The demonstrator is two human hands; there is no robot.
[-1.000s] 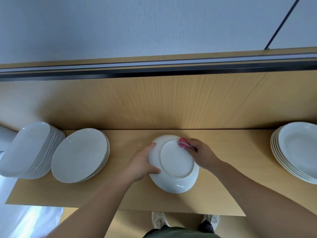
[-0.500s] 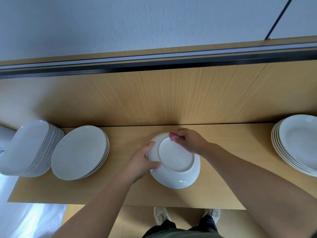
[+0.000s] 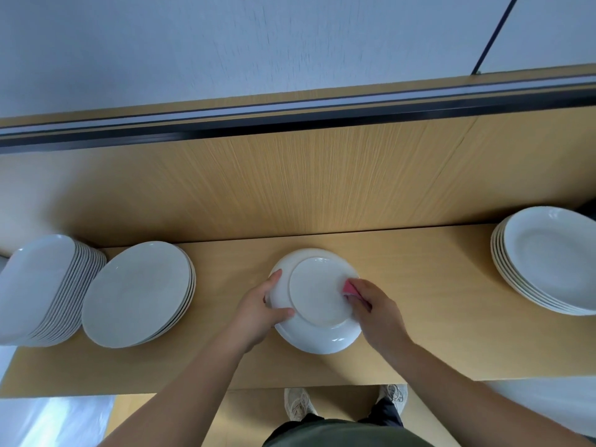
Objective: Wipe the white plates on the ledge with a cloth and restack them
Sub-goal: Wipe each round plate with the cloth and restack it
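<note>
A white plate (image 3: 314, 295) is held upside down above the middle of the wooden ledge (image 3: 419, 317), its foot ring facing me. My left hand (image 3: 258, 312) grips its left rim, thumb on the underside. My right hand (image 3: 374, 312) presses a small pink cloth (image 3: 350, 288) against the plate's right side; most of the cloth is hidden under my fingers. A low stack of white plates (image 3: 138, 291) sits left of centre, and another stack of plates (image 3: 548, 256) rests at the right end.
A tall stack of oblong white dishes (image 3: 42, 285) leans at the far left end. A wood-grain panel (image 3: 322, 182) rises behind the ledge. My shoes (image 3: 298, 403) show on the floor below its front edge.
My right hand with the pink cloth has slid from the plate's far rim round to its right side. The left hand keeps its hold on the left rim.
</note>
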